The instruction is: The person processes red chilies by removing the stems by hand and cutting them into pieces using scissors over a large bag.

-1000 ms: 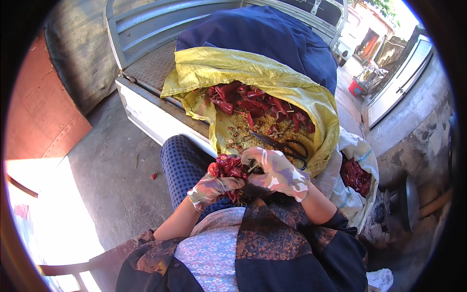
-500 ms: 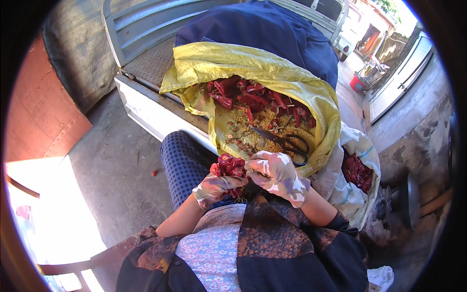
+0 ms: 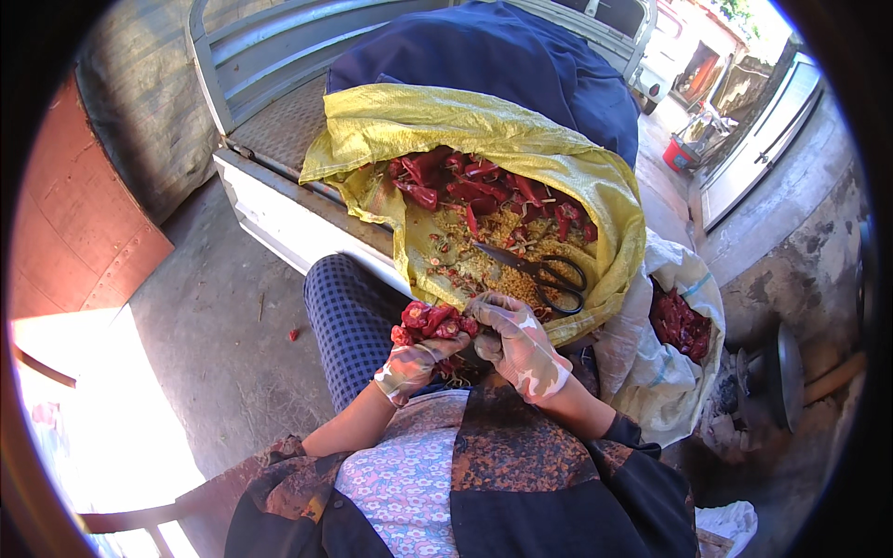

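Observation:
A bunch of dried red chili peppers is gripped in my left hand, stems hanging below it. My right hand meets the right edge of that bunch, fingers bent and thumb close by; what lies between the fingertips is too small to make out. Both hands wear camouflage-patterned gloves. Just beyond them, an open yellow woven sack holds red chili peppers and scattered yellow seeds. Black-handled scissors rest on the seeds, blades pointing left.
The sack lies on a metal truck bed, partly against a dark blue cloth. A white sack with dark red peppers stands at my right, beside a round metal lid. A brown metal panel is on the left.
My right hand has turned and shifted slightly left, its index finger and thumb now further apart at the bunch. The left hand still holds the peppers. The view has shifted a little.

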Action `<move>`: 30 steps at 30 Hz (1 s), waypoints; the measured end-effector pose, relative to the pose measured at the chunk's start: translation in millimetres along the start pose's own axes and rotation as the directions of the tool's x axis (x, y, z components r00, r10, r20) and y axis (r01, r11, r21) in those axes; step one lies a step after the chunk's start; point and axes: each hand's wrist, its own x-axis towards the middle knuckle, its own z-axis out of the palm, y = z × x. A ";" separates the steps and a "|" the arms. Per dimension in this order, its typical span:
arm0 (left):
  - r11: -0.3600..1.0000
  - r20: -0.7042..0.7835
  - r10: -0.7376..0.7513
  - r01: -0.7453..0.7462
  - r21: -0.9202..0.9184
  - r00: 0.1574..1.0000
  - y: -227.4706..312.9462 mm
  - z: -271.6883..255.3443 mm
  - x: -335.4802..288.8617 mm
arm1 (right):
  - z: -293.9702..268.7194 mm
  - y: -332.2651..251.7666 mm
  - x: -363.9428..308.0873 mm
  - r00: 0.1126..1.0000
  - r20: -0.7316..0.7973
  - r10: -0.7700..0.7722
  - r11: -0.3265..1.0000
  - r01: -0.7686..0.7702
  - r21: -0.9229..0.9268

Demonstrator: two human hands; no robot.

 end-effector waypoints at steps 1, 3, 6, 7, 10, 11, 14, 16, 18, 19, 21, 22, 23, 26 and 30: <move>0.998 -0.018 -0.029 0.030 0.046 0.999 1.8 -0.1 1.0 | -2.0 1.0 2.2 1.000 0.006 0.029 0.999 -0.029 0.043; 0.997 -0.008 0.079 -0.079 0.024 0.997 -4.3 -2.8 4.4 | -8.2 2.3 8.2 0.991 0.057 0.118 0.976 -0.126 0.179; 0.992 0.001 0.123 -0.123 -0.010 0.992 -14.5 -6.0 0.6 | -27.8 2.5 21.1 0.986 0.066 0.151 0.947 -0.164 0.275; 0.992 0.008 0.124 -0.123 -0.022 0.992 -16.2 -8.7 0.1 | -28.0 -1.3 24.5 0.990 0.045 0.137 0.951 -0.144 0.275; 0.976 0.135 0.151 -0.126 -0.177 0.979 -4.7 -16.1 5.5 | -21.1 -17.8 13.6 0.983 -0.120 -0.139 0.902 0.076 -0.426; 0.933 0.109 0.106 -0.061 -0.355 0.988 5.0 -12.7 1.1 | -31.1 -14.7 17.0 0.978 -0.012 -0.208 0.825 0.169 -0.540; 0.948 -0.009 0.125 -0.122 -0.294 0.992 13.4 -5.5 2.0 | -61.6 -21.4 30.4 0.971 0.094 -0.219 0.847 0.237 -0.475; 0.958 -0.012 0.115 -0.114 -0.264 0.993 15.9 -1.2 1.2 | -69.9 -55.9 35.4 0.946 0.005 -0.325 0.716 0.250 -0.652; 0.956 0.022 0.095 -0.085 -0.279 0.995 20.7 3.4 -1.2 | -69.8 -74.8 43.5 0.884 0.102 -0.457 0.248 0.236 -0.939; 0.955 0.042 0.104 -0.088 -0.283 0.994 22.5 4.9 -1.1 | -70.0 -80.4 55.7 0.923 -0.056 -0.381 0.588 0.195 -0.785; 0.955 0.070 0.102 -0.078 -0.286 0.992 19.9 1.5 0.4 | -81.1 -88.9 77.9 0.957 -0.164 -0.241 0.832 0.117 -0.542; 0.958 0.087 0.118 -0.090 -0.271 0.989 20.2 0.1 0.7 | -87.9 -92.0 85.8 0.977 -0.111 -0.181 0.816 0.086 -0.571; 0.961 0.105 0.134 -0.103 -0.255 0.985 20.7 -0.7 1.2 | -93.6 -93.6 90.9 0.991 -0.060 -0.117 0.797 0.058 -0.601; 0.966 0.097 0.101 -0.074 -0.248 0.990 30.2 6.1 -3.6 | -112.3 -85.5 110.2 0.980 -0.066 -0.190 0.796 0.115 -0.595; 0.954 0.148 0.050 -0.003 -0.301 0.988 28.4 -2.2 -2.5 | -130.4 -83.9 113.6 0.871 0.205 -0.447 0.549 0.448 -0.706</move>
